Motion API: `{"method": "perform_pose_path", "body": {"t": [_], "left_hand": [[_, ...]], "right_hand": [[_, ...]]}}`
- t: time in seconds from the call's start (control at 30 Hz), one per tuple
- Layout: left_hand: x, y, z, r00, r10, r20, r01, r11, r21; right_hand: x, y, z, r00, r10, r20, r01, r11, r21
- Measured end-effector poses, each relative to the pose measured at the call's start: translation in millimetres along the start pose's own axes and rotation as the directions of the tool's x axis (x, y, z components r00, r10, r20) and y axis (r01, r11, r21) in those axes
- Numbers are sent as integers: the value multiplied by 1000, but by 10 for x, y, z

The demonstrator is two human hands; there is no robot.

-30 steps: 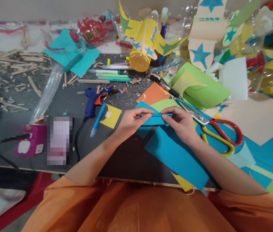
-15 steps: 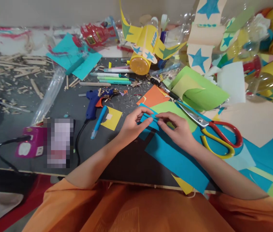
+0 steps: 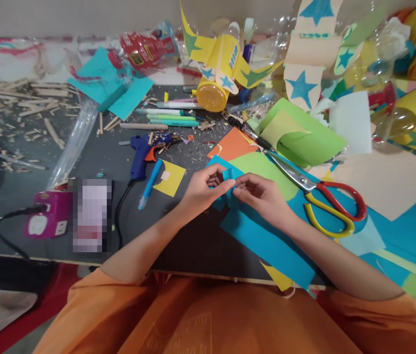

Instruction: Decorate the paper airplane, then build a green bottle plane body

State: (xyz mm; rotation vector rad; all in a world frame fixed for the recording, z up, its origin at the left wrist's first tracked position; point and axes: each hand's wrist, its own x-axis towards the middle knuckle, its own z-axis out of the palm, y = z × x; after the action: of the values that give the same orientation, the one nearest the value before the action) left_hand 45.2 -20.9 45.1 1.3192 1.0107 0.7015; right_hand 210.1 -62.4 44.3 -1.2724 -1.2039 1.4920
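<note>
Between my hands is a small piece of folded blue paper (image 3: 227, 175), its upper end standing clear of the fingers. My left hand (image 3: 208, 186) pinches it between thumb and fingers. From the other side, the closed fingertips of my right hand (image 3: 261, 192) hold its right edge; part of the piece is hidden behind them. Below lies a larger blue sheet (image 3: 270, 246) reaching to the table's front edge. A light green sheet (image 3: 266, 172) and an orange piece (image 3: 232, 143) lie just beyond. Scissors with red and yellow handles (image 3: 305, 183) rest right of my right hand.
A blue glue gun (image 3: 139, 155), a blue marker (image 3: 151, 183) and a yellow paper scrap (image 3: 173, 179) lie to the left. Farther left are a phone (image 3: 90, 214) and a purple power box (image 3: 47, 216). A yellow decorated bottle (image 3: 215, 73) stands among craft clutter behind.
The small blue paper has been turned from lying crosswise to standing more upright between my fingers. Both hands stay close together, and the view has shifted slightly.
</note>
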Motion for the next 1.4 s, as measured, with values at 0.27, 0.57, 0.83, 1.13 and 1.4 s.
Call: {"method": "perform_pose_path", "body": {"t": [0.27, 0.57, 0.83, 1.13, 1.4], "left_hand": [[25, 38, -89, 996, 87, 33, -90, 985, 144], [21, 379, -910, 847, 198, -493, 282, 619, 733], [-14, 383, -1122, 771, -179, -612, 637, 237, 733], [-7, 376, -1120, 688, 60, -723, 606, 500, 618], [-35, 257, -819, 847, 234, -477, 230, 648, 726]], "right_hand": [[39, -23, -52, 1000, 24, 12, -24, 997, 71], [100, 63, -150, 998, 21, -65, -7, 980, 201], [141, 63, -174, 998, 53, -42, -40, 965, 260], [169, 46, -183, 990, 106, -98, -66, 937, 342], [188, 71, -189, 941, 11, -338, 119, 925, 362]]}}
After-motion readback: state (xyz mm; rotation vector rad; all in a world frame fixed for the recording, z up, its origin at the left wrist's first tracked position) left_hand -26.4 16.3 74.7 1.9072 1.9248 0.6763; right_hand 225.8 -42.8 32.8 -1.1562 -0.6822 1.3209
